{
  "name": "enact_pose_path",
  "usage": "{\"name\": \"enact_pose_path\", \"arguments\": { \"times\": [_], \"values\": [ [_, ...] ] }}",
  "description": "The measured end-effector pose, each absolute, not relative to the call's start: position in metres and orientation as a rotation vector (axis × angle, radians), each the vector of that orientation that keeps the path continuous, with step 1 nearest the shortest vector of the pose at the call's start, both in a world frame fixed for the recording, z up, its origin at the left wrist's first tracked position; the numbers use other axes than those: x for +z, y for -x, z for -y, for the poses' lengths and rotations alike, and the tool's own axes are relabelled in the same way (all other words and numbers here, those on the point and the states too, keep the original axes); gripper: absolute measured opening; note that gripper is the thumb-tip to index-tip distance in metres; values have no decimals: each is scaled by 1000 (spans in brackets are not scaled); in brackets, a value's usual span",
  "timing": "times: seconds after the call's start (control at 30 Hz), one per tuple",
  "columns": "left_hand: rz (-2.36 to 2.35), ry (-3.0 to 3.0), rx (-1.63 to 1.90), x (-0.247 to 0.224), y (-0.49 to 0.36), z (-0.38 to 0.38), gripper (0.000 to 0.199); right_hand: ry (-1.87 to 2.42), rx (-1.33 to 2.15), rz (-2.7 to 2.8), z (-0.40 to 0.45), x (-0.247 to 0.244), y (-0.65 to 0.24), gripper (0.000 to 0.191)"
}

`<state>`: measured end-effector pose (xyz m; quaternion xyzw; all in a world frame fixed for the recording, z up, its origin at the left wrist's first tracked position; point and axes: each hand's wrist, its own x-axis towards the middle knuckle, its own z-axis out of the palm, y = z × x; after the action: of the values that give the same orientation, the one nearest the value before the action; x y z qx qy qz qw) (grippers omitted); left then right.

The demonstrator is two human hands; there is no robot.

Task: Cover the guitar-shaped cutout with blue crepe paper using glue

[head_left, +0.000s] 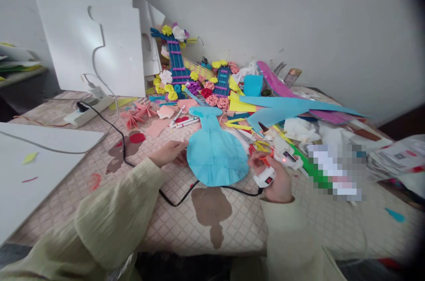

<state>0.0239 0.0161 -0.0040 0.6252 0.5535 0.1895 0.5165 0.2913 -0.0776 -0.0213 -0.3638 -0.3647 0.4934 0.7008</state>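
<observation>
A light-blue, vase-shaped paper piece (217, 157), with a round body, narrow neck and flared top, is tilted up above the table in front of me. My left hand (168, 152) grips its left edge, fingers partly hidden behind it. In my right hand (279, 183) is a white hot glue gun (265, 178) with an orange trigger, close to the right edge of the blue piece. From the glue gun a black cord (244, 191) runs behind the blue piece to the left.
Paper flowers (212, 95) and dark-blue strips crowd the back. A white power strip (88, 110) lies left, near a white board (40, 161). Markers (184, 122), a long blue paper sheet (285, 108) and crumpled white tissue (300, 129) clutter the middle and right. Dark stains (211, 208) mark the tablecloth.
</observation>
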Motion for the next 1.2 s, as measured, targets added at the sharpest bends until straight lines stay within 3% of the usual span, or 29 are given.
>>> {"name": "enact_pose_path", "arguments": {
  "times": [0.33, 0.77, 1.2],
  "values": [
    [-1169, -2301, 621, -2, -29, -9, 11, 806, 1132, 794, 79, -18, -289, 16],
    [-540, -2695, 271, 5, -55, -9, 14, 802, 1106, 825, 79, -18, -290, 18],
    [-618, -2551, 280, -5, -66, -9, 19, 849, 1094, 829, 81, -11, -288, 17]
  ]
}}
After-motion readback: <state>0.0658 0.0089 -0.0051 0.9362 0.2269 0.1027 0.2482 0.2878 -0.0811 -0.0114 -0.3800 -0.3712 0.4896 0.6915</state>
